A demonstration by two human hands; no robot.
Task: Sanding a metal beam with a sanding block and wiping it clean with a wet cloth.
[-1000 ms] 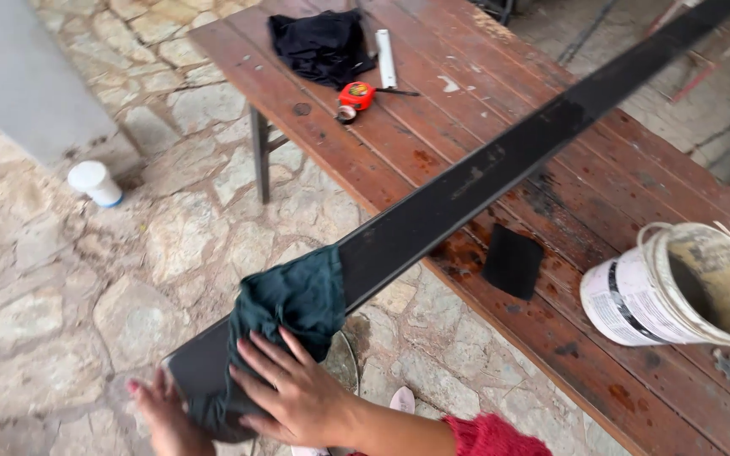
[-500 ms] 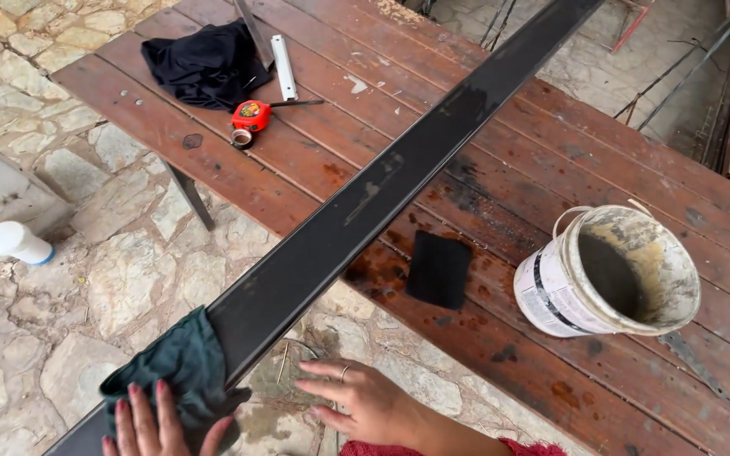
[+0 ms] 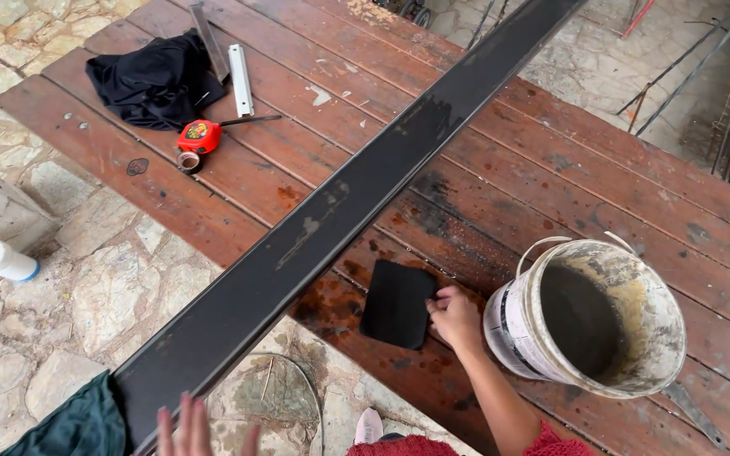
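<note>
two hands, right hand [image 3: 454, 317] touching black pad [image 3: 397, 304], left hand [image 3: 192, 431] by beam [image 3: 331, 219]

Flat black rectangular pad [image 3: 397, 302], lying on stained wooden planks beside long black steel beam [image 3: 331, 215]; dark green rag [image 3: 73, 426] at beam's near end.
</note>
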